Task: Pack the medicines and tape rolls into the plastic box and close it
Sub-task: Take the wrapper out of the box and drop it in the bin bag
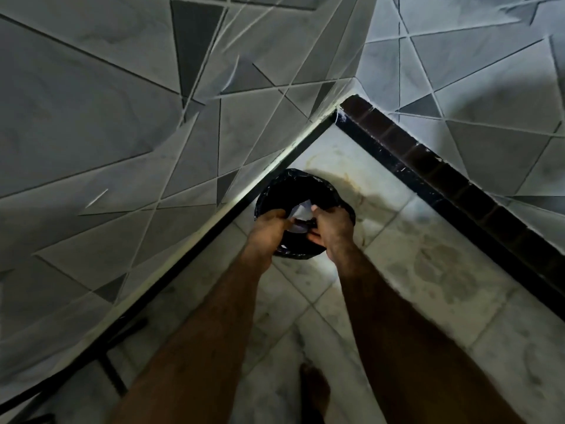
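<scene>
Both hands over round bin lined with black plastic bag (pixel 293 191), standing on pale tiled floor (pixel 428 270) in wall corner. Left hand (pixel 269 228) and right hand (pixel 331 229) pinching small pale wrapper (pixel 301 214) between them (identity unclear). Plastic box, medicines, tape rolls not visible.

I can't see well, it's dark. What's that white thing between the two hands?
In the head view, a pale crumpled piece, maybe paper or plastic, sits between the left hand and right hand, over the black-lined bin. Too blurry to name.
</scene>
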### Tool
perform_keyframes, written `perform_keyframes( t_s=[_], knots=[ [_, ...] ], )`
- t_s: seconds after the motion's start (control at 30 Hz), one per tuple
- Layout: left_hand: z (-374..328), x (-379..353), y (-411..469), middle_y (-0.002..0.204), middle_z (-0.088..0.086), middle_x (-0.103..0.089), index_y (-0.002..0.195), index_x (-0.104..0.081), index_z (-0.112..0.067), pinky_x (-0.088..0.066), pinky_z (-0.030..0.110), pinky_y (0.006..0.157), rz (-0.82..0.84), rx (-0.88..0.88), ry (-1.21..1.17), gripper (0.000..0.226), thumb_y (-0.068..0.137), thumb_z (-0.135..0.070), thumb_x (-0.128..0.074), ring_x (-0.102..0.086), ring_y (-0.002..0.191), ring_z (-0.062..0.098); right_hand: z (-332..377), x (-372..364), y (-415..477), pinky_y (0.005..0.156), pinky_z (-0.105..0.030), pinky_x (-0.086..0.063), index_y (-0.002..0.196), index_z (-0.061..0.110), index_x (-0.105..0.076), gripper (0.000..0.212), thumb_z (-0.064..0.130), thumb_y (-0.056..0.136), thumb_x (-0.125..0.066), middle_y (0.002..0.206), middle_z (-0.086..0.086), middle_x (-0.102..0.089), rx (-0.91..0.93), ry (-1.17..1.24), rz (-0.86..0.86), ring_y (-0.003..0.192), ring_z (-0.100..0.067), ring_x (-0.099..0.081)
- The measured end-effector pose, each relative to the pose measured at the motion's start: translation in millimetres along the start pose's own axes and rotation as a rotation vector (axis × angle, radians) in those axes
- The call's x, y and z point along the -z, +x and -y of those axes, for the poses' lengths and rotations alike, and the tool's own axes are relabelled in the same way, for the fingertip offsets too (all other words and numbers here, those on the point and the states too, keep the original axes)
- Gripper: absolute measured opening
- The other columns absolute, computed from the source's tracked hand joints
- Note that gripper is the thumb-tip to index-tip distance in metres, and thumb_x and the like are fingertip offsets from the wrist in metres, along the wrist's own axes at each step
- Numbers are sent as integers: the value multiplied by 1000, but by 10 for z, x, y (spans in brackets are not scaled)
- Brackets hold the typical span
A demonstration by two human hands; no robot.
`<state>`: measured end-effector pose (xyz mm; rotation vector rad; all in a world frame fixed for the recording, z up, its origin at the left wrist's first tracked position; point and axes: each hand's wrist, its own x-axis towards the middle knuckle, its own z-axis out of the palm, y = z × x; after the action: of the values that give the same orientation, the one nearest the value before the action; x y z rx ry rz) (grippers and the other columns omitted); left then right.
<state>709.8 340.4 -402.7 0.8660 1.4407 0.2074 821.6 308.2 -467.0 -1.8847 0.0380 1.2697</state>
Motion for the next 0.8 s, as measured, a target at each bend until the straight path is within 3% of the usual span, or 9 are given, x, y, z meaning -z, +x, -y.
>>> perform_keyframes(
  t_s=[0.07, 0.2, 0.3, 0.37, 0.43, 0.5, 0.63, 0.73, 0.8],
  knots=[
    [18, -7, 27, 118, 10, -62, 130, -55, -13, -42, 26, 66, -28, -7, -16, 40, 90, -11, -60, -57, 101, 22, -20, 11, -3, 77, -54, -60, 98, 5, -68, 23, 26, 89, -64, 107, -21, -69, 41, -18, -5, 95, -41, -68],
    [29, -21, -16, 96, 2, -62, 101, -61, -21, -43, 26, 74, -63, -23, -30, 18, 91, -6, -58, -57, 94, 20, -91, 55, 41, 85, -58, -56, 62, 20, -66, 25, 44, 69, -62, 91, -19, -74, 142, -143, -26, 89, -39, -70],
    [-34, -28, -118, 97, -1, -60, 124, -59, -12, -42, 21, 67, -48, -66, -9, 33, 92, -6, -59, -57, 83, 10, 16, 107, -90, 88, -56, -54, 81, 14, -71, 38, 48, 68, -59, 95, -16, -74, 210, -185, -15, 92, -38, -69],
    [-118, -25, -237, 110, 2, -60, 134, -52, -10, -43, 22, 73, -38, -86, -11, 44, 91, -7, -60, -59, 93, 15, 163, 141, -303, 89, -55, -54, 94, 12, -72, 46, 49, 70, -58, 99, -14, -74, 259, -189, -7, 95, -35, -69],
    [-224, -29, -392, 115, 5, -64, 135, -53, -12, -48, 28, 84, -39, -119, -21, 45, 90, -8, -62, -61, 105, 22, 297, 167, -507, 89, -52, -55, 96, 15, -71, 42, 49, 72, -59, 97, -9, -75, 295, -178, -10, 94, -30, -69],
    [-349, 18, -587, 107, 4, -70, 126, -59, -15, -52, 35, 92, -53, -162, -28, 36, 90, -7, -62, -65, 103, 22, 446, 196, -782, 90, -50, -55, 98, 17, -71, 36, 44, 78, -61, 96, -4, -75, 342, -187, -10, 94, -25, -70],
    [-615, 171, -1102, 79, -22, -61, 96, -61, -29, -48, 7, 58, -64, -267, -52, 23, 92, -6, -59, -62, 61, -14, 776, 248, -1429, 91, -45, -55, 103, 19, -70, 33, 42, 81, -59, 98, 2, -74, 460, -176, 21, 95, -18, -69],
    [-747, 321, -1547, 100, -22, -57, 127, -55, -22, -41, 2, 60, -84, -333, -56, 38, 91, -11, -62, -56, 70, -17, 958, 277, -1944, 95, -44, -53, 109, 21, -68, 35, 43, 83, -60, 106, 4, -72, 521, -163, 30, 102, -16, -67],
    [-858, 435, -1868, 124, -12, -55, 140, -47, -20, -46, 6, 75, -89, -375, -83, 54, 90, -15, -64, -56, 88, -12, 1087, 270, -2279, 97, -44, -52, 111, 22, -67, 33, 42, 85, -61, 109, 5, -71, 562, -142, 39, 105, -15, -66]
  ],
)
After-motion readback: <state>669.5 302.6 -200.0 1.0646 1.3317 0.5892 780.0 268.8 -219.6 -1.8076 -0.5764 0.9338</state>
